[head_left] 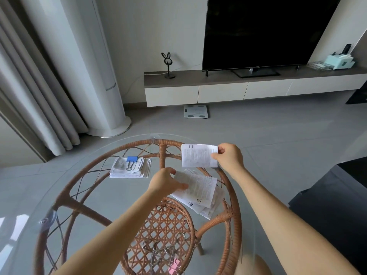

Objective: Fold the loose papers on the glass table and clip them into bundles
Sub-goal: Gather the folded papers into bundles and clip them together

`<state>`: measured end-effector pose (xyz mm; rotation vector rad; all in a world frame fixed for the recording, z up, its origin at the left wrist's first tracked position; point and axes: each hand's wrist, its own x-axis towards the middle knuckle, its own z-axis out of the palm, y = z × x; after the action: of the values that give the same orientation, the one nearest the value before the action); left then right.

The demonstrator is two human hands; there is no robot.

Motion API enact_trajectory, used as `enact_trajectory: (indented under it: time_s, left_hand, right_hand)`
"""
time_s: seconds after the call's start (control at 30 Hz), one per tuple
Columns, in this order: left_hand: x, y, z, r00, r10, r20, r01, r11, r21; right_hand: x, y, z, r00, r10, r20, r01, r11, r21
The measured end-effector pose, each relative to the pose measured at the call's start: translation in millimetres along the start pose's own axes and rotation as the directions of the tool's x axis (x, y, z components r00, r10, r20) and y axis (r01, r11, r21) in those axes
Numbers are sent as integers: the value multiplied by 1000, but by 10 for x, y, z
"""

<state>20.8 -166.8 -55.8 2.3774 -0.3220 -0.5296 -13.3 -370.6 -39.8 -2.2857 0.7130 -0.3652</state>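
Observation:
My right hand (228, 157) pinches a folded printed paper (198, 155) by its right edge and holds it above the far side of the round glass table (95, 195). My left hand (165, 181) grips the left edge of the top sheet of a loose paper pile (200, 192) lying on the glass. A finished bundle of folded papers (130, 168) with a blue binder clip (132, 159) lies to the left. A pink binder clip (174, 266) and metal clip handles sit near the front edge.
The glass top rests on a rattan frame (232, 213). A black seat (337, 195) stands at the right. Beyond the table are grey floor tiles, a scale (195, 111), a TV cabinet (248, 86) and a white column unit (103, 96) by curtains.

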Motion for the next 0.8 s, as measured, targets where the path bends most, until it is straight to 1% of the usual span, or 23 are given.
enact_trajectory:
  time_s: [0.03, 0.07, 0.1, 0.13, 0.17, 0.2, 0.23, 0.27, 0.33, 0.4, 0.47, 0.53, 0.57, 0.63, 0.7, 0.73, 0.8]
  left_hand:
    - [12, -9, 2, 1000, 1, 3, -1, 1000, -8]
    - [17, -11, -2, 1000, -4, 10, 4, 1000, -19]
    - [23, -21, -11, 1000, -12, 21, 12, 999, -33]
    - [24, -25, -26, 999, -17, 37, 19, 999, -47]
    - [30, -33, -43, 998, -17, 54, 20, 998, -64]
    - [29, -38, -63, 997, -9, 74, 15, 997, -79]
    - [27, -40, -87, 996, 4, 90, 4, 996, -92]
    - [12, -39, -113, 994, 11, 107, -1, 995, -100]
    - [-4, -45, -161, 990, 7, 140, 8, 994, -107]
    - [8, -66, -195, 986, -22, 162, 41, 993, -115]
    - [-16, -49, -236, 982, -83, 167, 122, 964, -235]
    - [-81, 37, -294, 965, -142, 222, 221, 895, -386]
    - [-93, 84, -317, 953, -161, 256, 259, 873, -413]
    - [-87, 191, -347, 939, -182, 292, 291, 872, -392]
    - [-76, 306, -350, 930, -206, 303, 306, 893, -331]
    - [-69, 346, -346, 926, -208, 315, 302, 910, -286]
    - [-33, 360, -313, 925, -177, 336, 242, 956, -165]
  right_hand:
    - [-88, -17, -47, 995, -74, -66, 77, 996, 44]
    - [-216, -41, -104, 969, -192, -155, 202, 978, 53]
    - [-367, -57, -156, 906, -341, -252, 356, 935, 14]
    - [-529, -60, -183, 812, -489, -317, 497, 866, -63]
    - [-692, -41, -181, 720, -611, -331, 601, 786, -144]
    - [-842, 14, -151, 646, -702, -301, 671, 710, -215]
    - [-966, 89, -108, 591, -767, -251, 719, 641, -268]
    - [-1063, 184, -65, 555, -809, -192, 749, 587, -309]
    - [-1166, 354, 17, 521, -851, -66, 778, 505, -375]
    - [-1192, 460, 80, 505, -863, 27, 793, 452, -408]
    - [-1192, 474, 97, 490, -867, 89, 814, 419, -402]
    - [-1183, 450, 93, 456, -876, 158, 839, 364, -404]
    - [-1178, 435, 82, 444, -875, 196, 849, 340, -405]
    - [-1151, 430, 60, 423, -869, 257, 863, 300, -406]
    - [-1135, 433, 41, 410, -864, 292, 875, 282, -394]
    - [-1137, 430, 35, 418, -853, 312, 874, 284, -394]
    - [-1157, 425, 42, 463, -823, 329, 856, 320, -406]
